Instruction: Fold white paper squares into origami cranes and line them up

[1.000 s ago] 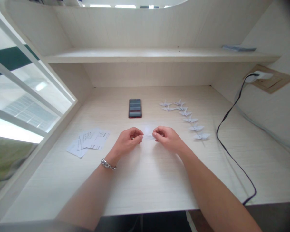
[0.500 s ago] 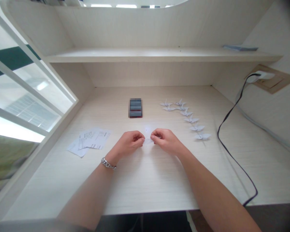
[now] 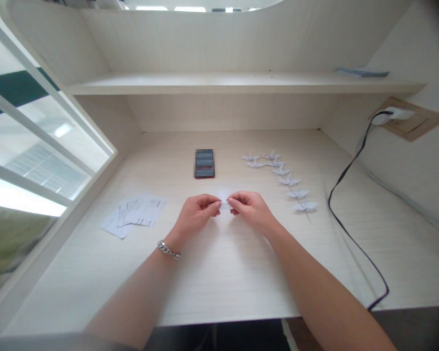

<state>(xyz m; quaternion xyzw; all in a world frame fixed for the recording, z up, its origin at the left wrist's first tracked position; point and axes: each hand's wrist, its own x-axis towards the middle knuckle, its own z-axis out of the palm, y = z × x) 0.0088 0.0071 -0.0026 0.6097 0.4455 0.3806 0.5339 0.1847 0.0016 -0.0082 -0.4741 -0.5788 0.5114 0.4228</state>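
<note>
Between my two hands is a small piece of white paper point(image 3: 225, 205), held by its left and right ends over the middle of the desk. My left hand point(image 3: 200, 209), with a chain bracelet on its wrist, pinches the left end between thumb and fingers. The right end is pinched by my right hand point(image 3: 251, 209). My fingers cover much of the paper, so its folds are hard to make out. To the right, several folded white paper cranes point(image 3: 289, 181) stand in a curved line.
Printed paper slips point(image 3: 133, 214) overlap on the left of the desk point(image 3: 219, 278). A dark, blurred-out rectangular object point(image 3: 204, 164) lies behind my hands. On the right, a black cord point(image 3: 346, 234) runs from a wall socket point(image 3: 411, 119) to the front edge. A shelf point(image 3: 219, 89) spans the back.
Both hands have shifted slightly away from me with the paper. My thumbs now lie more along its top, and the left wrist has moved a little to the right.
</note>
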